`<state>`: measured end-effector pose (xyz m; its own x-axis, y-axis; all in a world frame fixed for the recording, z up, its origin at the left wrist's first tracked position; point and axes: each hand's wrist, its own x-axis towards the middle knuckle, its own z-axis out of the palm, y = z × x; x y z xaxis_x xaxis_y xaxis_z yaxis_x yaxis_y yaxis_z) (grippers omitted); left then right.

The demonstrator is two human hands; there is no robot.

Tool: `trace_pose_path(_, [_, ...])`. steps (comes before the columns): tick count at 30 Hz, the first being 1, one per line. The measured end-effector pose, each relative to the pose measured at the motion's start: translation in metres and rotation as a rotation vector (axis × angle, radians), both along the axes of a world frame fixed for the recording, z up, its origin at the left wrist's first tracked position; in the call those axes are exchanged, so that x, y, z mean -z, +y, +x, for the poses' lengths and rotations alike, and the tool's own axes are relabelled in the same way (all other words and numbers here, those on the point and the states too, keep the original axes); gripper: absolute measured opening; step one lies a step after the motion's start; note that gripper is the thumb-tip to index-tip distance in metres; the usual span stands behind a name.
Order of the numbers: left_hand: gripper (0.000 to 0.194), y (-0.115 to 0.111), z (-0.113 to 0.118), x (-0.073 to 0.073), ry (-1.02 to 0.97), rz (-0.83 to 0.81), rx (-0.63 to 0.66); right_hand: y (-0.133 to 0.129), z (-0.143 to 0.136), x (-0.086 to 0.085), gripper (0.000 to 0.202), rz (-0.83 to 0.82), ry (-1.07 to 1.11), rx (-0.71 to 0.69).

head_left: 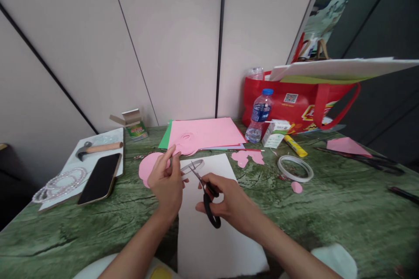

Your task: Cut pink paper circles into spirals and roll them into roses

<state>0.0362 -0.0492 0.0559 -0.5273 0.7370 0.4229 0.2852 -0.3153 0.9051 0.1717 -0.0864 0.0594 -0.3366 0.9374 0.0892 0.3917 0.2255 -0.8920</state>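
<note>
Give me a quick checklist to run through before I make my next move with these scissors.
1. Scissors in the right hand, gripped by the black handles: ok.
2. Pale loop held in the left hand: ok.
3. Loop actually between the scissor blades: cannot tell; they overlap in this view, but depth is unclear.
4. White sheet lying below the scissors: ok.
5. Tabletop free of loose scraps: not ok; a small pink piece lies beside the tape roll.
6. Water bottle upright with its blue cap on: ok.
</note>
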Motion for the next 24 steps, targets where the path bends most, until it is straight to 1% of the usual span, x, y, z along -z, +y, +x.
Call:
trace_pose_path(9, [0.027, 0.003, -0.001, 0.001, 0.01, 0.007, -0.023, 0.003, 0.001, 0.002, 0.019, -0.009, -0.009, 0.015])
trace_pose_path(13, [0.028, 0.004, -0.001, 0.002, 0.014, 0.013, -0.019, 0.003, 0.002, 0.003, 0.013, 0.006, -0.066, 0.046])
trace_pose_path(18, [0.028, 0.006, -0.003, 0.006, 0.031, 0.021, 0.011, 0.008, 0.009, 0.0, 0.013, 0.128, -0.31, 0.146])
trace_pose_path(20, [0.028, 0.007, -0.005, 0.008, 0.053, 0.04, 0.007, 0.012, 0.019, -0.001, 0.014, 0.182, -0.382, 0.22])
trace_pose_path(22, [0.027, 0.009, -0.007, 0.009, 0.091, 0.067, -0.026, 0.018, 0.033, -0.002, 0.016, 0.212, -0.449, 0.354])
trace_pose_path(23, [0.026, 0.011, -0.008, 0.01, 0.115, 0.076, -0.033, 0.022, 0.041, -0.002, 0.017, 0.208, -0.507, 0.397])
trace_pose_path(24, [0.025, 0.012, -0.009, 0.011, 0.142, 0.076, -0.019, 0.025, 0.048, -0.001, 0.02, 0.189, -0.579, 0.399])
